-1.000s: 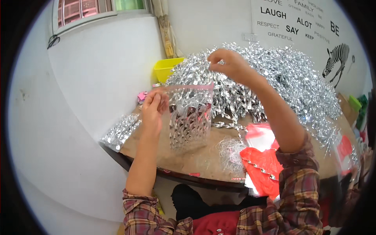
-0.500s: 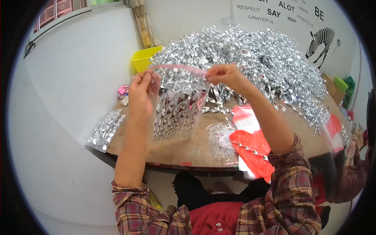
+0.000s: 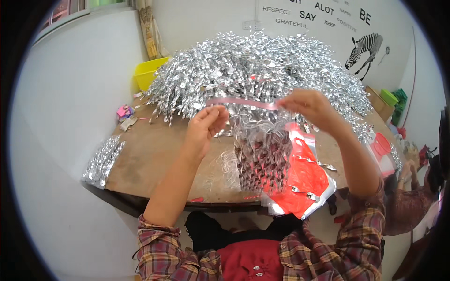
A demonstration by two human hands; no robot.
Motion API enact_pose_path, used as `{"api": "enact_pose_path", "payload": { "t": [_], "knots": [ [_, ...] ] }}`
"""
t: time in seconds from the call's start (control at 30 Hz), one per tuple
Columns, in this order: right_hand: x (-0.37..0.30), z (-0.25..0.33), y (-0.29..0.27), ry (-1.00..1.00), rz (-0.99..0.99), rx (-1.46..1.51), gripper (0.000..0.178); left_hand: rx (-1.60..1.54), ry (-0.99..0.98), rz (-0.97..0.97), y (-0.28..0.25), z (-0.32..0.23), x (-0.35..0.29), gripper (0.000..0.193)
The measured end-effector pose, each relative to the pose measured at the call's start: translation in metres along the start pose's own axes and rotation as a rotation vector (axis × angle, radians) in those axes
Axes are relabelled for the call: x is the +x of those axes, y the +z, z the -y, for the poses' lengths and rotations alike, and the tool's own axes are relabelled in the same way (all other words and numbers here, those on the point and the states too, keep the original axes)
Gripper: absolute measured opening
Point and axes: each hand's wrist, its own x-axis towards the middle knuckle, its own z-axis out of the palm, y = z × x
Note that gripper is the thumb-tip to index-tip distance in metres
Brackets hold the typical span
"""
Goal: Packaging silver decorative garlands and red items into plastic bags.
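Raised over the table is a clear plastic bag with a pink strip along its top, filled with silver twisted spiral strands. My right hand pinches the strip's right end. At its left end my left hand is closed, thumb against curled fingers, on the bag's upper edge. The strands hang in the right part of the bag, and motion slightly blurs it. Behind and below the bag lies a red plastic sheet with clear bags and a few silver spirals on it. A tangle of thin clear thread sits beside it.
A large heap of silver spirals covers the table's far side. A filled bag lies at the left edge of the brown table. A yellow bin stands at the back left. Another person sits at the right.
Both hands have shifted right and slightly lower with the bag. The strands, hanging near my left hand before, now hang farther right, nearer my right hand. The view has also turned a little right.
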Motion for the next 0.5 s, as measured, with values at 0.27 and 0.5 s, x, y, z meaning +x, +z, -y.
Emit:
{"api": "enact_pose_path", "payload": {
  "t": [0.27,0.5],
  "knots": [
    [-0.079,-0.045,-0.004,0.190,-0.250,0.348,0.018,0.279,0.034,0.146,0.054,0.012,0.006,0.018],
    [-0.080,-0.051,-0.015,0.238,-0.259,0.411,0.018,0.354,0.091,0.139,0.073,0.002,0.010,0.017]
  ]
}}
